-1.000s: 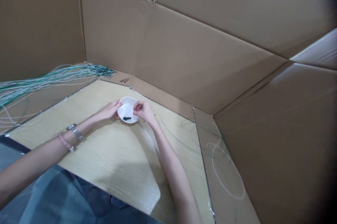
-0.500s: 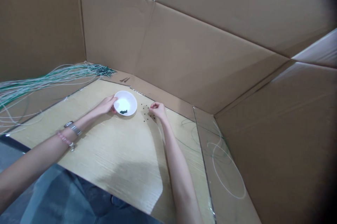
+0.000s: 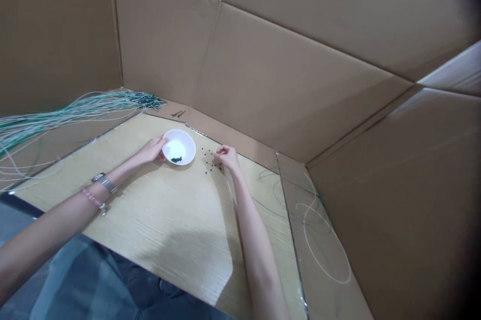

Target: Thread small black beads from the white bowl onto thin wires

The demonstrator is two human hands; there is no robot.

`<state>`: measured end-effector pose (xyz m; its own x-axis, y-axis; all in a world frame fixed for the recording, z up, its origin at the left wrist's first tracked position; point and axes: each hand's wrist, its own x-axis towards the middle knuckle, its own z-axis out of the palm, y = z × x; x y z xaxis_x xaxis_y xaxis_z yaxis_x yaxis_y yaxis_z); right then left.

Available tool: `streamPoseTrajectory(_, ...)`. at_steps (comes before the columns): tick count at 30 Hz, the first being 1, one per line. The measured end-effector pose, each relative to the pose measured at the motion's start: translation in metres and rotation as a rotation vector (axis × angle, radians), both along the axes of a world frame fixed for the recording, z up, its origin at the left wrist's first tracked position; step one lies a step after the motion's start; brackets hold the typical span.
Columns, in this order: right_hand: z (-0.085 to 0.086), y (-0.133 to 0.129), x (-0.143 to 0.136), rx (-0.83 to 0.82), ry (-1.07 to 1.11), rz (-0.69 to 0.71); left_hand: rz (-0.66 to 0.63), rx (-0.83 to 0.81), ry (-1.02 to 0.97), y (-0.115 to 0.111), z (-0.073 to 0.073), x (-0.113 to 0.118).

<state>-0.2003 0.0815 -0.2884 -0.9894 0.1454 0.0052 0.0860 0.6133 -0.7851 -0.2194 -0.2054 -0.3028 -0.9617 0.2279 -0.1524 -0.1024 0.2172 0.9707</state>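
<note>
A white bowl (image 3: 179,142) is tilted toward me, with a small heap of dark green pieces (image 3: 176,160) at its lower inside. My left hand (image 3: 155,149) grips the bowl's left rim. To the right of the bowl, several small dark pieces (image 3: 209,163) lie scattered on the pale wooden board (image 3: 173,215). Just over their right side is my right hand (image 3: 227,155), its thumb and fingertips pinched together. Whatever sits between those fingertips is too small to make out.
Green and white wires (image 3: 82,109) lie bundled at the far left. Small brown items (image 3: 178,114) rest behind the board. A looped white wire (image 3: 306,235) lies on the cardboard at right. Tall cardboard walls (image 3: 263,74) stand behind and on both sides.
My right hand has shifted very slightly to the right, still pinched. My left hand and the bowl look the same.
</note>
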Motion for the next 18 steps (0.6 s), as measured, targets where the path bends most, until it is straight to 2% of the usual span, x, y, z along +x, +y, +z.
streamPoseTrajectory(18,-0.0081,0.0094,-0.0044,-0.002,-0.006,0.009,-0.002,0.012,0.023,-0.0005,0.0015,0.0020)
